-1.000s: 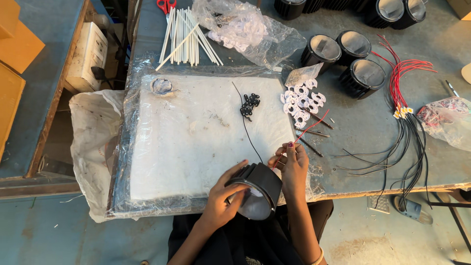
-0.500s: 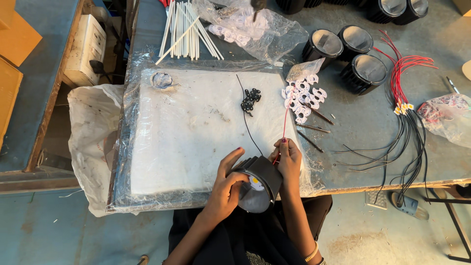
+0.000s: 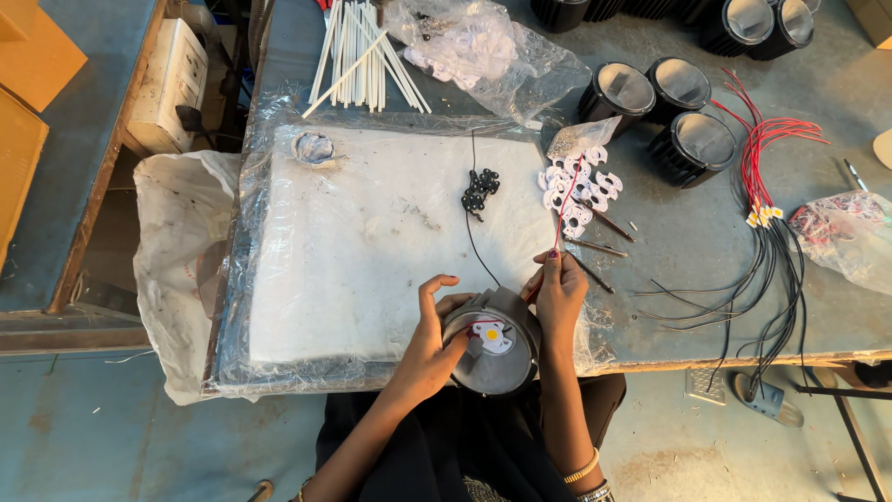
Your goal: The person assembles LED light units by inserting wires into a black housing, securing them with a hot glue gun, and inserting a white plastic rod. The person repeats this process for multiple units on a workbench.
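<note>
My left hand [image 3: 429,339] grips the rim of a round black lamp housing [image 3: 494,349] at the table's near edge. A small white part with a yellow centre sits inside the housing. My right hand [image 3: 559,290] pinches a red wire [image 3: 566,206] beside the housing; the wire runs up over a pile of small white plastic parts [image 3: 576,191]. A black wire [image 3: 474,232] leads from the housing up across the white foam pad [image 3: 372,232], past a cluster of small black pieces [image 3: 479,191].
Three black lamp housings [image 3: 664,107] stand at the back right, more behind them. A bundle of red and black wires [image 3: 771,223] lies at right, next to a plastic bag [image 3: 850,232]. White tubes [image 3: 358,51] and a clear bag of white parts [image 3: 483,46] lie at the back.
The housing has been turned so its open face with the white part shows. My right hand has drawn the red wire down beside it; my left hand shifted onto the rim.
</note>
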Demonstrator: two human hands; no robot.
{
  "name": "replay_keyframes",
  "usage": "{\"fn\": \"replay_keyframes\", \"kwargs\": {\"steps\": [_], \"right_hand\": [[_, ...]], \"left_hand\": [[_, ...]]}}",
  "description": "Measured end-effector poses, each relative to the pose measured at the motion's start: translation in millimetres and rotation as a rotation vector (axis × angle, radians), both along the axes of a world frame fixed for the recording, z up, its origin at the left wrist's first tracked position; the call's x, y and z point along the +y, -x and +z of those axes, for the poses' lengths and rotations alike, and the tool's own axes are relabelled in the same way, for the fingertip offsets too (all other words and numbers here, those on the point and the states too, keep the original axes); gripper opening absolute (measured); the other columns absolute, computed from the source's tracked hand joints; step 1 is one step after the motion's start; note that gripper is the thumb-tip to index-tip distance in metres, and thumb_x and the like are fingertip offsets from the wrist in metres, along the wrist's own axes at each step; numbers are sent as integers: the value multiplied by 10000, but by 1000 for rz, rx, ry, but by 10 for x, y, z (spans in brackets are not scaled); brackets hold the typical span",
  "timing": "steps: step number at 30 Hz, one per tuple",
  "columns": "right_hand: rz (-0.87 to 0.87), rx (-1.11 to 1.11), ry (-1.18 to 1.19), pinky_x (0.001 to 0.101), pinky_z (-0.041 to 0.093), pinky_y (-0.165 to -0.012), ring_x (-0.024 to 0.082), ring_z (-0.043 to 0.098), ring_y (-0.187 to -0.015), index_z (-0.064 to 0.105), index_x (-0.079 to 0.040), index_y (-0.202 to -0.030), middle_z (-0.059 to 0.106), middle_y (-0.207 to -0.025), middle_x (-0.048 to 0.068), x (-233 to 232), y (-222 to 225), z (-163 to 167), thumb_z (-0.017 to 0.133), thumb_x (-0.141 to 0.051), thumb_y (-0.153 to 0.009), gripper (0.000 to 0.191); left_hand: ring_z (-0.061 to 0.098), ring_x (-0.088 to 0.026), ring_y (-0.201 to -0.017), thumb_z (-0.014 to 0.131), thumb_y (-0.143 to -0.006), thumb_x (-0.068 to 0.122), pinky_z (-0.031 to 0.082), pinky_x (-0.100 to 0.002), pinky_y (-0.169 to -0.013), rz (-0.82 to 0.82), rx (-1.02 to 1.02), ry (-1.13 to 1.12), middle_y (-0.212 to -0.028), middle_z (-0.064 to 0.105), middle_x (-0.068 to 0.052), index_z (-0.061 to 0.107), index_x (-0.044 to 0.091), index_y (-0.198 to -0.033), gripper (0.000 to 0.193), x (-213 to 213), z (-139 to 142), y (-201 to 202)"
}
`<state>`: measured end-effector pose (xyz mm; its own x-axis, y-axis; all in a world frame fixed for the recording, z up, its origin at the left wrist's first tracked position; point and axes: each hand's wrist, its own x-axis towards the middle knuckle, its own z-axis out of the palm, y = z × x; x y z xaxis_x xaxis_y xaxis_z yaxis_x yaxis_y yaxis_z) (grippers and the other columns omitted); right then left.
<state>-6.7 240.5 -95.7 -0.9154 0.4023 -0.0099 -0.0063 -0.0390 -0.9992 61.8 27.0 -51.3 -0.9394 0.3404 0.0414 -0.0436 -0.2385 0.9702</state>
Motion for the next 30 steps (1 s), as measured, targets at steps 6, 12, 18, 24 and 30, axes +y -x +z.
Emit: {"fn": "replay_keyframes", "kwargs": {"steps": [6,12,18,24,30], "right_hand": [[118,-162,98,215,383,-507,71,518,-573,677,-18,-997,602,-675,26,59,-101,144,493,-299,-1100,352],[359,-223,347,213,527,-674,66,634,-729,665,-1,-997,693,-823,9,145,-498,234,559,-222,-1012,246],[180,-97,259,194,454,-577,46,561,-635,660,15,-944,658,-775,24,-6,-467,12,580,-209,-1055,262],[126,-103,99,197,436,-562,40,536,-613,655,13,-877,635,-737,22,-37,-418,42,565,-229,-1049,311],[97,-83,7,205,416,-583,44,502,-634,631,7,-837,603,-727,15,-56,-401,84,563,-234,-1052,330]], "left_hand": [[671,-267,-1215,442,-893,-131,514,-365,-1058,118,11,114,-1325,603,-231,185,85,-1420,624,102,21,-46],[635,-250,-1251,439,-862,-115,487,-353,-1071,113,-53,28,-1342,580,-222,175,89,-1424,653,85,-3,-8],[610,-243,-1248,479,-892,-56,452,-334,-1065,26,-45,67,-1343,587,-211,183,90,-1443,643,-2,-56,44],[660,-227,-1161,564,-873,-20,492,-337,-1018,138,-56,137,-1284,660,-201,263,75,-1387,603,38,-7,22],[766,-222,-989,615,-892,22,569,-322,-875,244,-29,294,-1166,760,-178,369,43,-1312,488,74,81,-14]]}}
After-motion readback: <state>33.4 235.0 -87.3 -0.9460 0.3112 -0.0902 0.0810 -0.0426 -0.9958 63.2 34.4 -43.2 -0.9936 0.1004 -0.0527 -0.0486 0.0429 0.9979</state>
